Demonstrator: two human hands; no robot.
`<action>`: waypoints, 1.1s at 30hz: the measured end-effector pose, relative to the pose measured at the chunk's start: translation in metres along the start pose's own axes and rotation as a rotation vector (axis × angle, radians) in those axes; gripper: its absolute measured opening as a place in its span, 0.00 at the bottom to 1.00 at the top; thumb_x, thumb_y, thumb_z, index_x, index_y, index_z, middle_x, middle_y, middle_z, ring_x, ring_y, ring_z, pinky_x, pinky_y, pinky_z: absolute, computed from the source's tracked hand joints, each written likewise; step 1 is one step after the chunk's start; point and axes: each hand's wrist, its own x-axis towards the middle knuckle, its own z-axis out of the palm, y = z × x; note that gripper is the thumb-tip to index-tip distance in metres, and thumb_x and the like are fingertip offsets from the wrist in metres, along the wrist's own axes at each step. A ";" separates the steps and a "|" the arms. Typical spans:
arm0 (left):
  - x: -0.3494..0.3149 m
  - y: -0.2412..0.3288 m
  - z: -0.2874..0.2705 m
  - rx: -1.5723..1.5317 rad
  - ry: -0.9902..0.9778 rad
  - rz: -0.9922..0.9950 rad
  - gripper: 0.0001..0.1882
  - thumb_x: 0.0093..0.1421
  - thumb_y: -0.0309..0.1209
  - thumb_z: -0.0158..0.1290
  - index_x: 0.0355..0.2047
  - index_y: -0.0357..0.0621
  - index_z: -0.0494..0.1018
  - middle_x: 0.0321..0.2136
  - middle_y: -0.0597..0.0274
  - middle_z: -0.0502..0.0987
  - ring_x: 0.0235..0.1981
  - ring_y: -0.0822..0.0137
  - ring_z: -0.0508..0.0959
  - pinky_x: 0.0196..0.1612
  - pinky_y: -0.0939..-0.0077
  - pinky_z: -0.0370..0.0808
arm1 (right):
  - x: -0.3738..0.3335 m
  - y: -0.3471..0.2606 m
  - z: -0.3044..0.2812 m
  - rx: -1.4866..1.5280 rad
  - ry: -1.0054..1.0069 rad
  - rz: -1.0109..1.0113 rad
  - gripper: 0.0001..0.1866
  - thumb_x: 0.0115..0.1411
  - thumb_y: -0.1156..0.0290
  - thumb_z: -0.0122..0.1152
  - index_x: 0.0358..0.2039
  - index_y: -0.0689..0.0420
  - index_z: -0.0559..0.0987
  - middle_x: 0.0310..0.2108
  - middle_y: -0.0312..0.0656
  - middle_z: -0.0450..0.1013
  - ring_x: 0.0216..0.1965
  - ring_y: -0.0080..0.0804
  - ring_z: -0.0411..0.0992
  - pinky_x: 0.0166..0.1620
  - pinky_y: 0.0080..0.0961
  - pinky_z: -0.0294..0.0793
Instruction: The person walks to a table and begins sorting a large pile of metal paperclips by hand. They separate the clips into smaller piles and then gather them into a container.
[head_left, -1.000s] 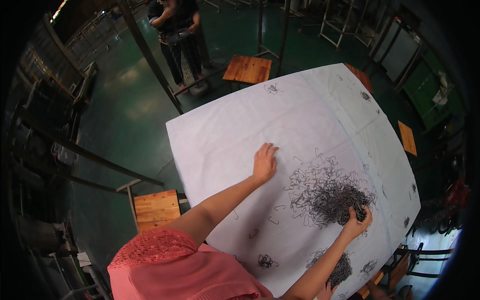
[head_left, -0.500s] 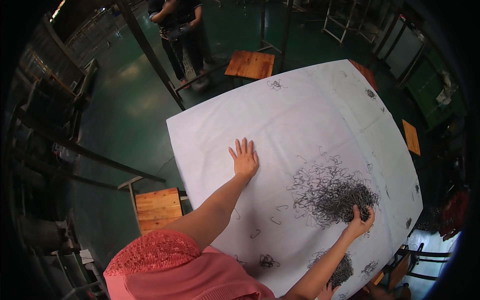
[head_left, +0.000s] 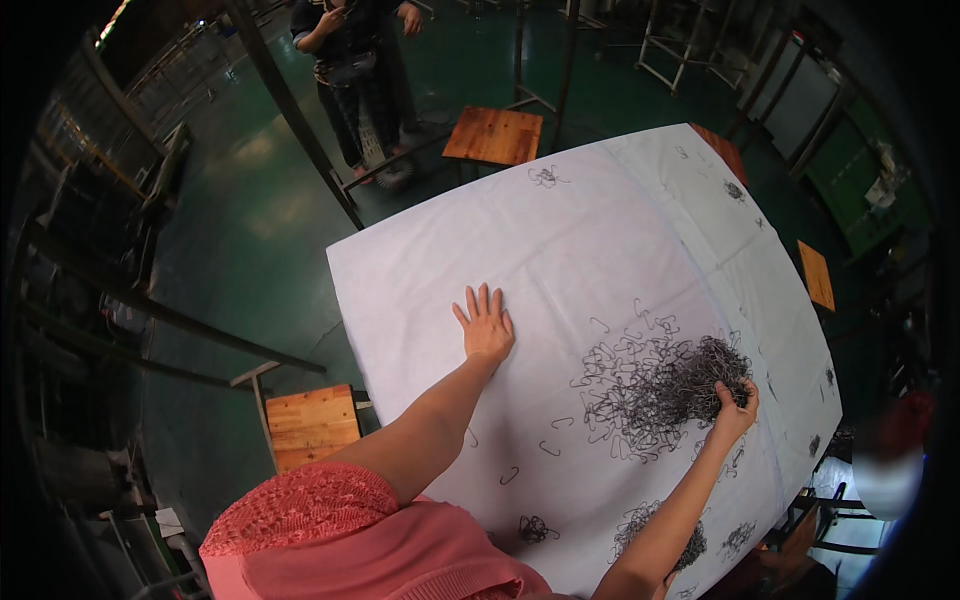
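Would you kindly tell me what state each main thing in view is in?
Left hand: open, fingers spread on the sheet.
Right hand: curled against hooks.
Large hook heap: tangled, loosely spread at left, denser at right.
Small hook clump: tangled.
White sheet: spread out, lightly creased.
Person opposite: standing.

The bare left hand [head_left: 485, 332] is lying palm-down, its fingers [head_left: 484, 299] spreading forward; the bare left forearm [head_left: 440, 412] is extending diagonally. The bare right hand [head_left: 738, 408] is curling its thumb [head_left: 722, 393] and fingers, fingertips partly hidden.
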 end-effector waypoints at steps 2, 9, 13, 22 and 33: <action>0.000 0.001 0.001 -0.004 0.016 0.011 0.26 0.62 0.37 0.37 0.60 0.44 0.56 0.63 0.52 0.51 0.66 0.47 0.43 0.62 0.38 0.38 | 0.003 0.006 0.000 0.009 0.120 0.006 0.21 0.39 0.84 0.69 0.36 0.60 0.76 0.42 0.40 0.68 0.44 0.33 0.66 0.49 0.26 0.66; 0.000 0.003 0.002 0.007 -0.010 0.003 0.26 0.62 0.37 0.37 0.60 0.45 0.56 0.63 0.52 0.50 0.66 0.48 0.42 0.62 0.38 0.38 | 0.004 0.012 -0.025 -0.069 0.134 -0.009 0.21 0.38 0.84 0.70 0.36 0.60 0.76 0.42 0.40 0.68 0.45 0.33 0.67 0.50 0.26 0.66; 0.002 0.000 -0.003 0.011 -0.010 -0.002 0.26 0.62 0.37 0.37 0.60 0.45 0.56 0.63 0.52 0.50 0.66 0.48 0.42 0.62 0.38 0.37 | -0.002 0.020 -0.044 -0.021 0.086 -0.032 0.21 0.39 0.84 0.69 0.36 0.60 0.76 0.41 0.39 0.67 0.44 0.32 0.67 0.50 0.27 0.66; 0.000 -0.001 0.005 0.019 0.029 0.006 0.26 0.61 0.37 0.38 0.60 0.45 0.57 0.63 0.52 0.51 0.66 0.47 0.43 0.62 0.37 0.38 | -0.030 0.015 -0.067 0.207 0.226 0.000 0.20 0.39 0.85 0.68 0.35 0.61 0.75 0.41 0.41 0.68 0.45 0.32 0.66 0.51 0.26 0.65; 0.000 -0.007 0.014 0.036 0.085 0.014 0.25 0.62 0.37 0.36 0.59 0.45 0.58 0.62 0.51 0.54 0.65 0.46 0.45 0.62 0.38 0.38 | -0.032 -0.020 -0.063 -0.121 0.104 0.008 0.19 0.39 0.78 0.72 0.34 0.60 0.77 0.41 0.44 0.71 0.47 0.37 0.66 0.52 0.28 0.61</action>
